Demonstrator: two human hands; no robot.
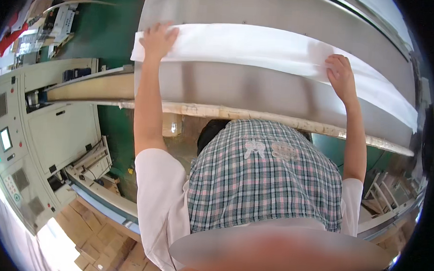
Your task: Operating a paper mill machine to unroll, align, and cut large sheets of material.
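A long white strip of thin sheet material [245, 43] lies across a wide grey flat surface [219, 80] in front of me. My left hand [158, 42] rests on the strip's left end, palm down with its fingers spread. Toward the strip's right part, my right hand [340, 75] touches it near the close edge. The right fingers are bent, with a gap between thumb and forefinger. The strip curves down to the right and reaches the surface's far right corner. Both arms are stretched forward.
Along the surface's near edge runs a pale, worn bar [218, 111]. On the left stands a cream machine cabinet [62, 133] with buttons and a small lit screen [5, 139]. Flattened cardboard [84, 226] covers the lower left floor. A checked apron [263, 181] covers my torso.
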